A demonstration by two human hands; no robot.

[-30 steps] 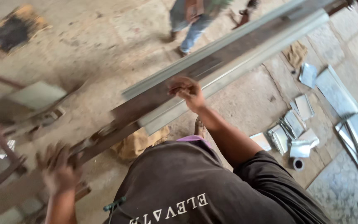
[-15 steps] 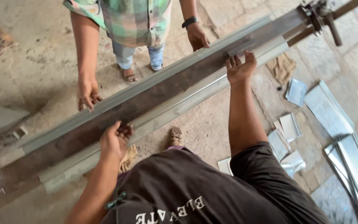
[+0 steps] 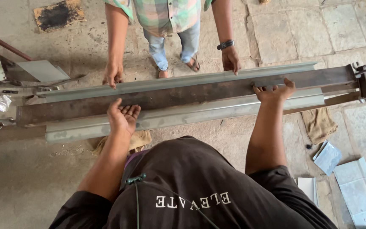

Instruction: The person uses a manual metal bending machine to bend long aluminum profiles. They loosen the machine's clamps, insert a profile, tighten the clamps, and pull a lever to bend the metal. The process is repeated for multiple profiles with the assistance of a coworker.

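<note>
Nearest, the left hand (image 3: 124,116) rests palm-up, fingers apart, on the long metal sheet (image 3: 183,115) lying across the rusty beam (image 3: 191,94); the right hand (image 3: 275,91) presses it flat, fingers spread. Beyond, a co-worker's hands (image 3: 113,76) touch the far edge. Uneven pushing could slide the sheet, cutting fingers.

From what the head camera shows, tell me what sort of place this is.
Probably an open-floor sheet-metal workshop. A long folded metal sheet lies along a rusty steel beam, cut sheet offcuts lie on the stone-paved floor, and both the left hand and right hand rest on it.
</note>
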